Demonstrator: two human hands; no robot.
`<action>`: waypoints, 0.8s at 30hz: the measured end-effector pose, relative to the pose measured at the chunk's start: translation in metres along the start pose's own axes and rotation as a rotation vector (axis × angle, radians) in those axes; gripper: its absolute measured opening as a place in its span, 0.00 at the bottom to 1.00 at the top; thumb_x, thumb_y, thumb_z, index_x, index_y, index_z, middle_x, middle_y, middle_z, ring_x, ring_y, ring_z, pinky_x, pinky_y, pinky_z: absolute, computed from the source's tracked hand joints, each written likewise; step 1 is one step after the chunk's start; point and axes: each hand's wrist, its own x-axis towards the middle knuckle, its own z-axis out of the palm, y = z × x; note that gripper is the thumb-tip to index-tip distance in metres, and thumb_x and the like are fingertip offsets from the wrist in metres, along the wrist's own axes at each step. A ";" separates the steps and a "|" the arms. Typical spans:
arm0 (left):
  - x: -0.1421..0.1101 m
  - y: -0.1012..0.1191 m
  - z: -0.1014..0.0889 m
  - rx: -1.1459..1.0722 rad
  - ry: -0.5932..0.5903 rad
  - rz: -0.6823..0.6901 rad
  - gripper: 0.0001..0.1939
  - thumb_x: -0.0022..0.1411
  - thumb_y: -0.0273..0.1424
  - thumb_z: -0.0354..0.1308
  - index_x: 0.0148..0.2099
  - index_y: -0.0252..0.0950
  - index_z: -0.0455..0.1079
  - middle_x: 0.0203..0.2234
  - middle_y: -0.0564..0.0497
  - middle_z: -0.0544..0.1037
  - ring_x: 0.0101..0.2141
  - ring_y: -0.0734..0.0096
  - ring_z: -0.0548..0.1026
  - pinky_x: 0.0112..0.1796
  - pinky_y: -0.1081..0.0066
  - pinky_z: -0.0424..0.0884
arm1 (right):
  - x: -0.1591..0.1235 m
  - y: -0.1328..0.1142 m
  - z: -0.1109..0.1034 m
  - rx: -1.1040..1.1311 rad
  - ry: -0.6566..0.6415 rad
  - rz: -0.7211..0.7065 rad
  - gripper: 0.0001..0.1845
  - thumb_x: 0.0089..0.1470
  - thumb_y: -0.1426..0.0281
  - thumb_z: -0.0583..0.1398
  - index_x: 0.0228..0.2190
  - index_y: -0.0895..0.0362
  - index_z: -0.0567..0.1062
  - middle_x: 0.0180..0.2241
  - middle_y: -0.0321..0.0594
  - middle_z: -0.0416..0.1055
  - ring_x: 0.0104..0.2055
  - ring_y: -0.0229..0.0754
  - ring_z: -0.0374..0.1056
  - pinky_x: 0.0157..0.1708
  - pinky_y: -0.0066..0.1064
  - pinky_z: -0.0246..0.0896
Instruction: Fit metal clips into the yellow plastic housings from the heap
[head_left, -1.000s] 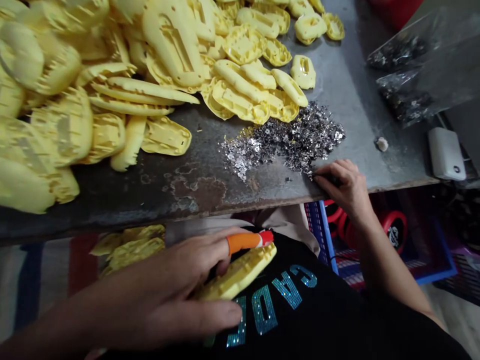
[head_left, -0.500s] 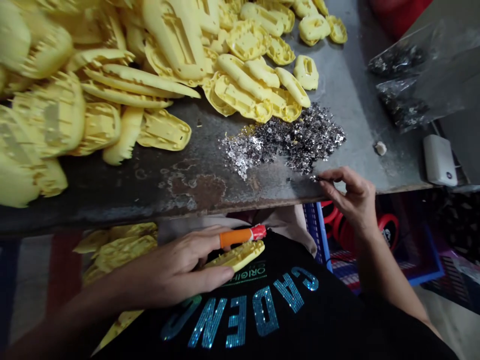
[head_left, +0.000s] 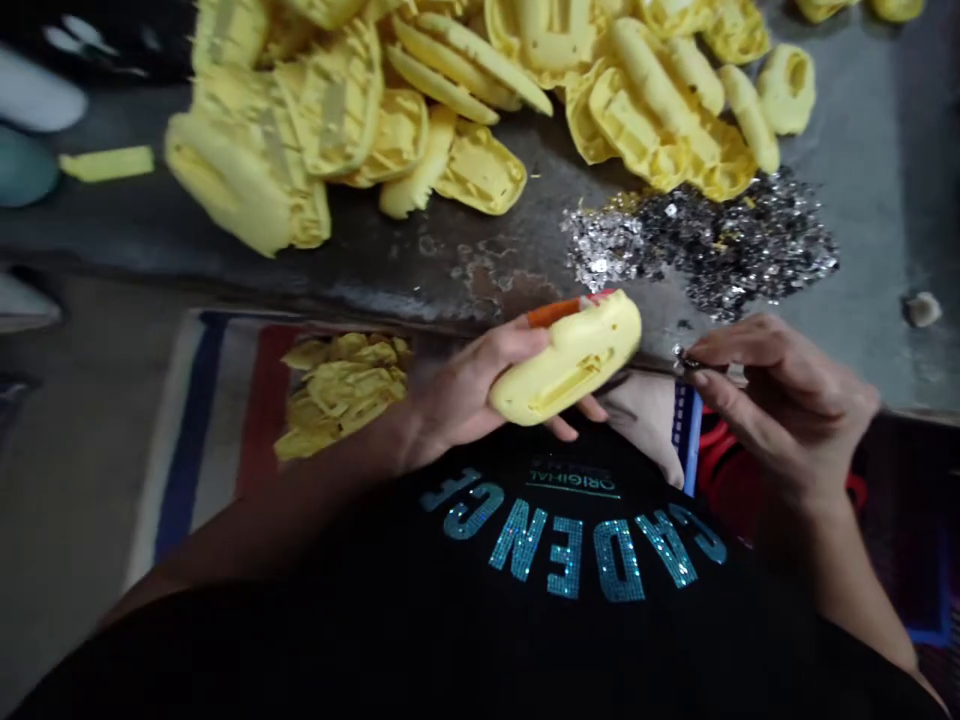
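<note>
A yellow shell (head_left: 570, 360) is gripped in the left hand (head_left: 480, 385), its smooth outer side turned up and its slot (head_left: 577, 375) in full view. It is held above the shirt (head_left: 600, 650), tilted, its upper end seen against the edge of the table (head_left: 862, 170). Fingers are wrapped behind it — two tips are glimpsed past its lower side, and an orange finger cover (head_left: 551, 313) is spotted along the upper one.

Over to the right hand (head_left: 787, 400): a metal bit (head_left: 684, 358) is pinched between thumb and forefinger, well apart from the shell, its exact shape too small to be told. Just beyond, a glittering heap (head_left: 750, 240) is spread on the table, and behind it more shells (head_left: 660, 110) are piled, some touching the heap.

A white lump (head_left: 922, 309) is seen at far right, a yellow strip (head_left: 106, 163) at far left. Below the table — yellow pieces (head_left: 345, 390) are bunched beside a striped cloth (head_left: 199, 440), and a blue basket (head_left: 686, 430) is partly hidden by the right hand's side.
</note>
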 end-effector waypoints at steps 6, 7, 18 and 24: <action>0.007 -0.014 0.007 -0.254 -0.181 -0.088 0.45 0.75 0.59 0.62 0.80 0.36 0.67 0.63 0.31 0.86 0.51 0.39 0.92 0.33 0.64 0.90 | 0.024 -0.015 0.013 -0.219 -0.133 -0.242 0.20 0.67 0.79 0.74 0.54 0.46 0.85 0.44 0.38 0.88 0.40 0.49 0.83 0.42 0.45 0.78; 0.006 -0.015 0.007 -0.259 -0.195 -0.101 0.46 0.75 0.59 0.63 0.82 0.37 0.65 0.65 0.31 0.86 0.54 0.37 0.91 0.34 0.63 0.90 | 0.025 -0.016 0.014 -0.238 -0.143 -0.254 0.20 0.67 0.78 0.74 0.55 0.46 0.85 0.45 0.38 0.88 0.40 0.49 0.83 0.41 0.46 0.78; 0.011 -0.019 0.016 -0.309 -0.248 -0.088 0.44 0.79 0.58 0.61 0.84 0.40 0.61 0.69 0.33 0.83 0.62 0.40 0.88 0.39 0.65 0.88 | 0.026 -0.022 0.015 -0.350 -0.229 -0.293 0.16 0.70 0.77 0.71 0.54 0.48 0.85 0.45 0.42 0.88 0.41 0.50 0.81 0.40 0.46 0.77; 0.012 -0.020 0.018 -0.320 -0.233 -0.074 0.41 0.81 0.56 0.60 0.84 0.41 0.62 0.74 0.33 0.79 0.64 0.40 0.86 0.40 0.65 0.88 | 0.022 -0.020 0.012 -0.351 -0.207 -0.294 0.16 0.69 0.77 0.72 0.53 0.47 0.84 0.44 0.41 0.89 0.39 0.50 0.82 0.40 0.47 0.78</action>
